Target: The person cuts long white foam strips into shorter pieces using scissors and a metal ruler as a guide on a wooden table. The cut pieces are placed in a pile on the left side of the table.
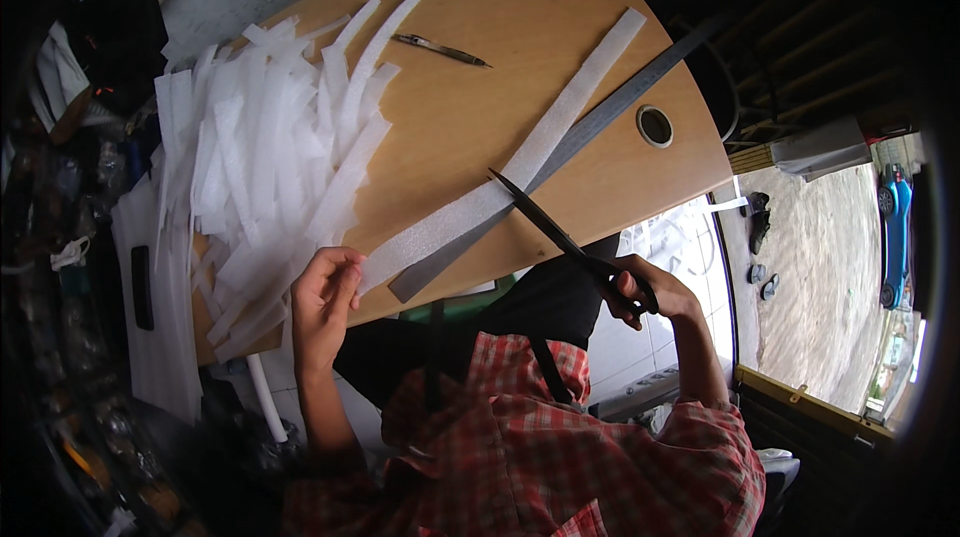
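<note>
My left hand [327, 295] pinches the near end of a long white foam strip [430, 232] at the table's front edge. The strip runs up and to the right across the tabletop. Black-handled scissors [560, 237] are gripped in my right hand [640, 292], their dark blades pointing up and left. The blade tip lies over the middle of the strip; whether it cuts into the foam I cannot tell. A grey metal ruler [600, 117] lies slantwise, partly under the strip.
A big heap of white foam strips [270, 137] covers the left of the wooden table [480, 127]. A pen [442, 49] lies near the far side. A round cable hole [655, 125] is at the right. Beyond the doorway are shoes [760, 222] and a blue car [897, 237].
</note>
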{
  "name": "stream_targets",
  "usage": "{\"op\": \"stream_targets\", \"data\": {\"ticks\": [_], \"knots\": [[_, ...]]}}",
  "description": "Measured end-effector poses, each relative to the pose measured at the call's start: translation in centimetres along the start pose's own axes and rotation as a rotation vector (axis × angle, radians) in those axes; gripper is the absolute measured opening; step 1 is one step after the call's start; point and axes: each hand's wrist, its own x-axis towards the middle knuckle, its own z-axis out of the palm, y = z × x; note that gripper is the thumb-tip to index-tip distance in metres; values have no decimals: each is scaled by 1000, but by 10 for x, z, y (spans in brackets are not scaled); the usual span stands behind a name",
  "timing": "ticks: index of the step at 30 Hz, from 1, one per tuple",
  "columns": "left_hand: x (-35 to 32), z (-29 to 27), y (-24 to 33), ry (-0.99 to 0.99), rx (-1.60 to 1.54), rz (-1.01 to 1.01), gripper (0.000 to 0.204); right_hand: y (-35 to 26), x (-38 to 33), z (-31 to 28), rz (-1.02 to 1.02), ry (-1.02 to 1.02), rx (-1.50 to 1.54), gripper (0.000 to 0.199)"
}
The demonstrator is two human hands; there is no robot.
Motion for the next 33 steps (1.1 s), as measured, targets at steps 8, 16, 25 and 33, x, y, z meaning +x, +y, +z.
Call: {"op": "stream_targets", "data": {"ticks": [8,16,25,33], "knots": [[-7,-12,0,0,130,-33,9,5,16,-2,-45,25,-19,84],[7,-64,8,583,627,281,12,3,5,20,-61,-22,-31,87],[86,108,12,47,569,615,21,20,-26,22,-19,199,-6,105],[116,132,-21,-116,722,644,28,23,-42,22,46,161,-4,101]]}}
